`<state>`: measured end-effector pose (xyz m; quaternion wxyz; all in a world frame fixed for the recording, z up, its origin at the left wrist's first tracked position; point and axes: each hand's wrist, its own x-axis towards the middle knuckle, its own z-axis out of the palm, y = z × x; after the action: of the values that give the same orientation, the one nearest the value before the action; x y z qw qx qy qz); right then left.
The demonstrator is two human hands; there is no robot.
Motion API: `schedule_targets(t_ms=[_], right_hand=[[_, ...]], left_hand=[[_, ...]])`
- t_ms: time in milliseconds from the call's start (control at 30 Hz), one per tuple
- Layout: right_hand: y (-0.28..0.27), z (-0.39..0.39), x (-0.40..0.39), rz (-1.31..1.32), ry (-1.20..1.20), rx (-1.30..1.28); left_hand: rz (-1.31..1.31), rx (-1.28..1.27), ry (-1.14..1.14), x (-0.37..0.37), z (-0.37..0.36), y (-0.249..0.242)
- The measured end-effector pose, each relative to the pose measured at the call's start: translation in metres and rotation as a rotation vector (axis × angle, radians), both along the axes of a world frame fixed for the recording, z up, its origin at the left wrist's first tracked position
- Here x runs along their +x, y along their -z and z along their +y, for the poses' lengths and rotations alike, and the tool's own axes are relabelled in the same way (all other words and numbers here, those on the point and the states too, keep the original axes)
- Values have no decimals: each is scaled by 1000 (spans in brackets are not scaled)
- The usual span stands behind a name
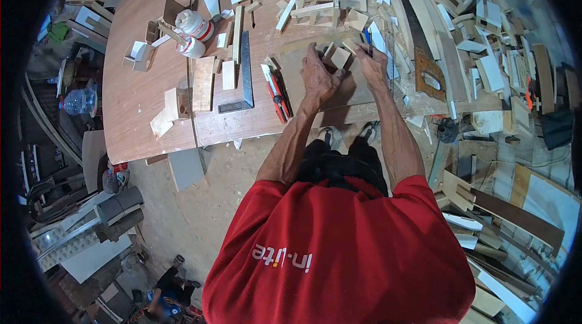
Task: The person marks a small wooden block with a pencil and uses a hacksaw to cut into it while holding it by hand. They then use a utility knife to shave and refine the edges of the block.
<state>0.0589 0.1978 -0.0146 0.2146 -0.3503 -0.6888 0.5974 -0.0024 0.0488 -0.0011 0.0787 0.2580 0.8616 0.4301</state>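
Note:
My left hand [320, 76] is curled at the near left side of a small pale wooden frame [341, 57], its fingers closed against it; their exact grip is partly hidden. My right hand [372, 64] has its fingers closed around a blue pen [367, 36], which points up and away. The fingertips of that hand also touch a short wooden strip [350, 45] at the frame's far right corner. Both hands are over a flat brown board [292, 64] on the table. A red utility knife [277, 96] lies left of my left hand.
On the wooden table [139, 136] lie a metal try square [247, 75], glue bottles [194, 25] and wooden offcuts [228, 75]. A handsaw [429, 78] rests at the right. Wooden frames [315, 8] stand farther back. Another person [167, 297] is low at the bottom left.

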Motion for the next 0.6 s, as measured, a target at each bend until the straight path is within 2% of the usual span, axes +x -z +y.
schedule_targets(t_ms=[367,467,600], right_hand=[[2,-1,0,39,76,-101],[5,-1,1,18,12,-30],[11,-5,0,46,14,208]], left_hand=[[-60,-19,15,-1,0,-2],[-53,-29,23,-1,1,-1],[-30,-51,18,0,3,-1]])
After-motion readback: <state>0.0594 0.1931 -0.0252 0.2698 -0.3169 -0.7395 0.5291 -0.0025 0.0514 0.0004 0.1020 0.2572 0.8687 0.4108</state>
